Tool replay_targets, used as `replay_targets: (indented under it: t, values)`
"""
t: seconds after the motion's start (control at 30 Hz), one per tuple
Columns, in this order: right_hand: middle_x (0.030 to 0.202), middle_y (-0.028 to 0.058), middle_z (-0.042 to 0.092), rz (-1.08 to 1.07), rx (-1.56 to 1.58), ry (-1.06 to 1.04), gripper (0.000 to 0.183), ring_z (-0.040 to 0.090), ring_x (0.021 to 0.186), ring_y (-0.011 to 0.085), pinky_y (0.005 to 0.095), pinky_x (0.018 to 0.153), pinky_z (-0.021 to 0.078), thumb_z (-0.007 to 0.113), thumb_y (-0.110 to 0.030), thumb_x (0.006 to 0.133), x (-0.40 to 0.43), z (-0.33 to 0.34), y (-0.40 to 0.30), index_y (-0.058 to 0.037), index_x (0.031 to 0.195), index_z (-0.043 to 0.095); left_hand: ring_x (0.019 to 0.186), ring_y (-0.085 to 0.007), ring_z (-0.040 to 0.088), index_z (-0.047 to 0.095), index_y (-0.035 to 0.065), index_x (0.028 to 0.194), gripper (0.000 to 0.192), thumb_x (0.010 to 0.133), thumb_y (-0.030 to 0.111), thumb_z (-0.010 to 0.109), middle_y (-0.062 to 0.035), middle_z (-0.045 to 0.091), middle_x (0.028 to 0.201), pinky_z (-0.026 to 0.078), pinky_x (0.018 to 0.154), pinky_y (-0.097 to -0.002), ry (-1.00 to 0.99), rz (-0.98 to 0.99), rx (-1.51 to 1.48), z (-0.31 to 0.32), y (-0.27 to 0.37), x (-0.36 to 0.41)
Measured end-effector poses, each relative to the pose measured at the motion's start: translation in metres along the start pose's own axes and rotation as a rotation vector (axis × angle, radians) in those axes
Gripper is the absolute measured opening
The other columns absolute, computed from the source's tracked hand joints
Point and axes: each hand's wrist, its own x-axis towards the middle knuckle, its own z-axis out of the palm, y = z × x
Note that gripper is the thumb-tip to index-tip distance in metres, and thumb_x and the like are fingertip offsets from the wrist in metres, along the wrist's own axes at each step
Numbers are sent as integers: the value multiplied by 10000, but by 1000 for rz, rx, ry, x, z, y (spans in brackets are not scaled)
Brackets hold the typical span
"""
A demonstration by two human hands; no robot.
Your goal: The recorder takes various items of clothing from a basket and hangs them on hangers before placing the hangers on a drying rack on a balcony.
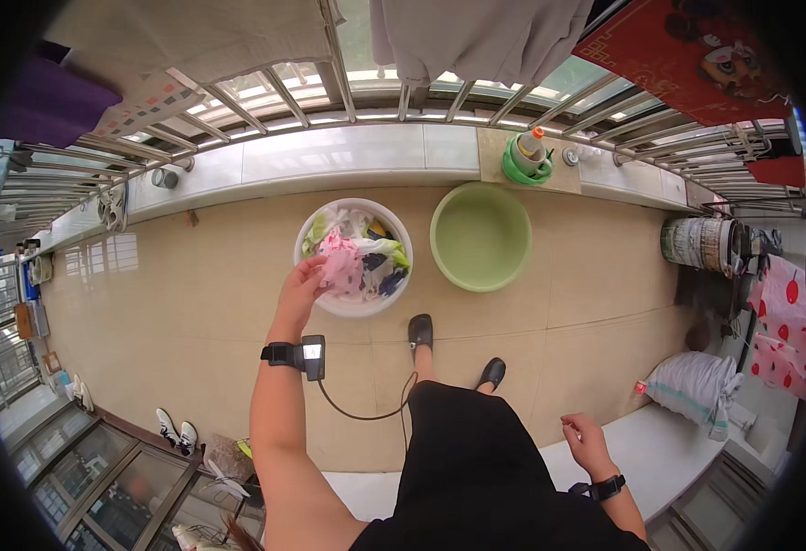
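Observation:
A white basin (306, 301) full of crumpled clothes stands on the floor in front of me. On top lies a pink spotted cloth (343, 267), and my left hand (302, 277) pinches its left edge. White, lime-green and dark garments (388, 258) fill the basin around and below it. To the right, apart from the white basin, is a pale green basin (481, 237) with nothing visible inside. My right hand (583, 439) hangs low at my side, above a white ledge, with loosely bent fingers and nothing in it.
A tiled sill (348, 151) with metal railings runs along the far side. On it stand a green container (528, 169) with a bottle and a glass jar (164, 178). A stuffed white sack (695, 386) sits right; sneakers (177, 432) lie lower left. A cable (368, 417) trails from my left wrist.

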Motion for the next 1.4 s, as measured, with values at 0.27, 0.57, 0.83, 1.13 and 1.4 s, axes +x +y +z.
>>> replay_targets:
  t: [0.27,0.57,0.83,1.13,1.4]
  values:
    - [897,145,618,-218,-14,158,145,607,780,274,345,720,488,581,-62,831,-34,-36,-10,8,955,607,1011,-178,593,528,15,1171,270,909,61,480,-84,590,1123,504,871,-307,-70,335,8,24,128,-117]
    - [891,145,622,-503,27,309,143,613,799,286,353,716,487,576,-76,833,-42,-94,-24,-4,950,615,921,-139,565,631,-44,1028,248,854,-36,454,-62,604,990,434,818,-264,-354,625,83,154,238,-302]
    - [914,136,593,-1013,-46,467,226,583,859,332,398,733,483,525,3,802,-35,-168,-85,-38,1011,601,807,-132,491,628,-70,980,312,774,-76,392,-96,553,924,375,710,-231,-813,856,315,289,296,-404]
    - [936,139,604,-1157,108,611,221,593,867,328,414,755,478,570,-70,772,18,-150,-81,-37,988,607,761,-133,484,626,-43,951,315,796,-78,354,-108,520,929,388,687,-218,-934,921,362,351,297,-429]
    - [712,-37,500,-828,603,639,150,458,661,59,236,584,388,458,-111,928,-34,-282,-1,-6,943,565,742,-88,591,576,-1,1096,256,908,23,404,-58,598,952,513,629,-211,-477,728,381,339,310,-374]
